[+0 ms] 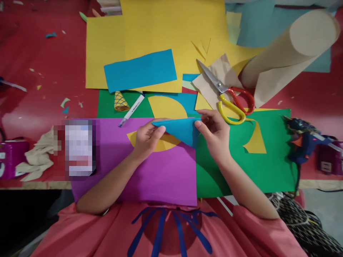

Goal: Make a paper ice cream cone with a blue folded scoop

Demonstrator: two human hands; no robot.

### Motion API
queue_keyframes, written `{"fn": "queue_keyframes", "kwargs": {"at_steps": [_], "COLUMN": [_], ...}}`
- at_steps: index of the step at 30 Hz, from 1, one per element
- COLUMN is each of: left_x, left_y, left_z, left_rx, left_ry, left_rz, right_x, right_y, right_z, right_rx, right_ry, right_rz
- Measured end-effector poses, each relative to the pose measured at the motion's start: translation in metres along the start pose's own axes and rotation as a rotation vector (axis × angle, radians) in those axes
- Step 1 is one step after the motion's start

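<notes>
Between both hands I hold a piece of blue craft paper [184, 129], folded or curled into a pointed triangular shape. My left hand [148, 139] pinches its narrow tip with thumb and fingers. Its wider right end is gripped by my right hand [214, 132] between thumb and fingertips. Below it, a yellow rounded paper piece [168, 144] lies on the purple sheet [160, 178]; the blue paper partly covers it. Just beyond my hands is another yellow rounded piece [168, 106]. A small yellow cone with blue crossed lines [121, 102] lies near a white marker [132, 110].
Scissors with red and yellow handles [221, 87] lie beyond my right hand. A green sheet [246, 171] and a blue glue gun [308, 142] are at right. A brown paper roll [289, 53] stands back right. A blurred phone-like object [80, 148] lies at left. A blue strip [140, 71] rests on yellow sheets.
</notes>
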State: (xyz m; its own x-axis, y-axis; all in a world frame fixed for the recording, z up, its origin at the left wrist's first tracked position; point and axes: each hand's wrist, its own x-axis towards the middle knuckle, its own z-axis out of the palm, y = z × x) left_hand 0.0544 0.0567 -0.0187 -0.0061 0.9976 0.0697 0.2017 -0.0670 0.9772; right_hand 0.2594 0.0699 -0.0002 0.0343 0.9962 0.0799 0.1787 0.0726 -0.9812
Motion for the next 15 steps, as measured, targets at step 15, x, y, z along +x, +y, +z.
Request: {"fn": "queue_keyframes", "kwargs": {"at_steps": [15], "left_x": [0.0057], "left_y": [0.0002], "left_z": [-0.0068], "left_rx": [-0.033], "left_ry": [0.010], "left_rz": [0.113], "right_x": [-0.0003], "right_y": [0.0007], "right_z": [0.0020], "right_rx": [0.185], "right_ry": [-0.040], "right_rz": [0.180]}}
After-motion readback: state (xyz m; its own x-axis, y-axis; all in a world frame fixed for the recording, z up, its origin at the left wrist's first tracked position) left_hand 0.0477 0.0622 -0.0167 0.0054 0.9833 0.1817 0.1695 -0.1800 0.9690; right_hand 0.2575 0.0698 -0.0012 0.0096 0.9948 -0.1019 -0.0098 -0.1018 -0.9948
